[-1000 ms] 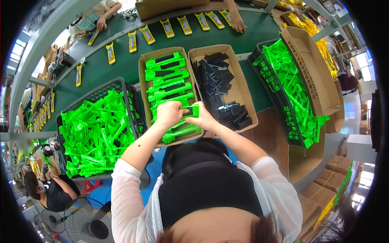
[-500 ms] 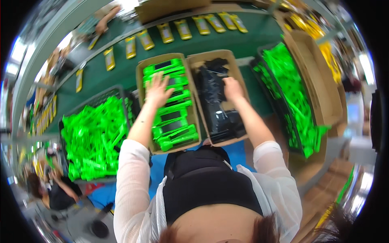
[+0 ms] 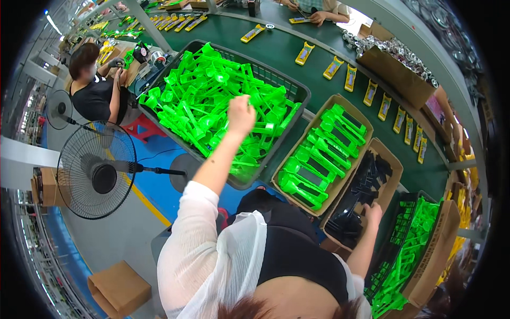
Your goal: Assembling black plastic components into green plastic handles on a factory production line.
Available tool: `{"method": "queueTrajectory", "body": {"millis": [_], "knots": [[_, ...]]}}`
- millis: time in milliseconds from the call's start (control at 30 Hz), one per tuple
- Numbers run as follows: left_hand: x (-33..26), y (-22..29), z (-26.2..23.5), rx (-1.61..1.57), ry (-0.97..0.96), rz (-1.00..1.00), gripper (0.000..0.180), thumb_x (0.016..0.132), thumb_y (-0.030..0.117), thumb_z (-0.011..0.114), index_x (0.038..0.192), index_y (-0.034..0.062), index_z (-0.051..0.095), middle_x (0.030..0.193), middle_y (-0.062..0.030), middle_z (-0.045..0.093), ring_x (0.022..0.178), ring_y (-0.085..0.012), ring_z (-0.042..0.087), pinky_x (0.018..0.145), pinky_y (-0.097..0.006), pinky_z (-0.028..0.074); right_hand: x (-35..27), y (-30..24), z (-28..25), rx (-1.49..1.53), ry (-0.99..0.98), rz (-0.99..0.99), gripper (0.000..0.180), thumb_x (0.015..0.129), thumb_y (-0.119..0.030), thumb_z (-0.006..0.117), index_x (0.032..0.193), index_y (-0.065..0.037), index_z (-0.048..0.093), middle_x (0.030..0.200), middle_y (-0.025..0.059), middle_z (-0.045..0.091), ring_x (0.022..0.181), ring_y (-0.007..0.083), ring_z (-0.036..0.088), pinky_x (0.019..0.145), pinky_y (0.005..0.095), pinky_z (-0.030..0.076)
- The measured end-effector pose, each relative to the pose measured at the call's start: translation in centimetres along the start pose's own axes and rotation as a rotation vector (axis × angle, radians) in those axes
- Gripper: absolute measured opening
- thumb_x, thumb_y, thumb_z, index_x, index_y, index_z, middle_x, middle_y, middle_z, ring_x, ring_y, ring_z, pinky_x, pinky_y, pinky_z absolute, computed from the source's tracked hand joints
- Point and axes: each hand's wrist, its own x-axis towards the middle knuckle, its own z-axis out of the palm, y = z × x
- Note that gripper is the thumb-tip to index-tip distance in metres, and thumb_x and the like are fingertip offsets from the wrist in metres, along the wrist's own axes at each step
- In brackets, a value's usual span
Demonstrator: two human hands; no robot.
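My left hand [image 3: 241,115] is over a large dark crate [image 3: 300,87] heaped with bright green plastic parts [image 3: 199,90], some spoon-shaped at one end. Its fingers are curled closed; whatever they hold is hidden. My right hand [image 3: 373,215] is at the near end of a cardboard box of black plastic pieces [image 3: 369,178], fingers bent among them. I cannot make out what is between them. Between my hands stands a cardboard box [image 3: 277,179] with green parts [image 3: 324,154] lying in rows, dark strips between them.
Yellow packaged items [image 3: 370,93] lie spaced along the green conveyor belt [image 3: 281,50]. At the right, another dark crate [image 3: 390,250] holds green parts beside a cardboard carton [image 3: 433,260]. A standing fan [image 3: 98,170] is at left; a co-worker [image 3: 98,87] sits beyond it.
The view has swung left. My left hand has left the cardboard box of green parts and moved over the left crate, closing its fingers. My right hand stays at the black pieces, nearer the box's front.
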Motion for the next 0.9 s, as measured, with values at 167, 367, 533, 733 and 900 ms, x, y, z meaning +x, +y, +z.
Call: {"method": "queueTrajectory", "body": {"millis": [167, 367, 533, 733, 900], "knots": [[6.9, -8.4, -2.0, -0.017, 0.139, -0.460, 0.033, 0.078, 0.030, 0.056, 0.094, 0.0007, 0.056, 0.089, -0.0181, 0.061, 0.082, -0.0314, 0.059, 0.071, -0.039, 0.046, -5.4, -0.7, 0.6, 0.082, 0.087, 0.069, 0.029, 0.074, -0.023, 0.063, 0.070, 0.002, 0.050, 0.068, 0.0204, 0.055, 0.067, 0.0364, 0.055, 0.060, 0.0413, 0.042], [9.1, -12.4, 0.9, -0.045, -0.140, -0.633, 0.035, 0.074, 0.030, 0.058, 0.081, -0.0038, 0.059, 0.081, -0.0223, 0.062, 0.076, -0.0359, 0.061, 0.067, -0.042, 0.050, -8.4, -1.0, -0.2, 0.201, 0.220, 0.092, 0.032, 0.075, -0.024, 0.064, 0.068, 0.001, 0.045, 0.060, 0.0159, 0.050, 0.055, 0.0292, 0.048, 0.055, 0.0384, 0.040], [3.0, -6.4, 0.9, 0.138, -0.589, -0.163, 0.021, 0.070, 0.012, 0.051, 0.081, -0.0025, 0.060, 0.090, -0.0262, 0.059, 0.085, -0.0394, 0.057, 0.078, -0.044, 0.046, -8.7, -1.2, -0.6, 0.287, 0.296, 0.091, 0.035, 0.076, -0.024, 0.063, 0.066, 0.000, 0.040, 0.055, 0.0129, 0.043, 0.051, 0.0239, 0.041, 0.052, 0.0363, 0.037], [-1.4, 0.7, -8.5, 0.023, -0.680, 0.102, 0.020, 0.084, 0.019, 0.048, 0.082, 0.0004, 0.055, 0.091, -0.0221, 0.056, 0.087, -0.0383, 0.052, 0.076, -0.044, 0.041, -8.2, -6.1, -2.9, 0.965, 0.089, 0.109, 0.018, 0.079, -0.018, 0.064, 0.072, -0.007, 0.052, 0.057, -0.0008, 0.049, 0.047, 0.0057, 0.043, 0.041, 0.0222, 0.032], [-6.0, 6.5, -10.2, -1.297, -0.387, -0.628, 0.023, 0.090, 0.012, 0.047, 0.108, -0.0006, 0.051, 0.091, -0.0078, 0.056, 0.080, -0.0155, 0.055, 0.065, -0.027, 0.046, -7.4, -14.5, -4.6, 1.518, -0.332, 0.029, 0.021, 0.079, -0.015, 0.064, 0.093, -0.003, 0.055, 0.078, 0.0062, 0.062, 0.063, 0.0121, 0.059, 0.052, 0.0211, 0.046]]}}
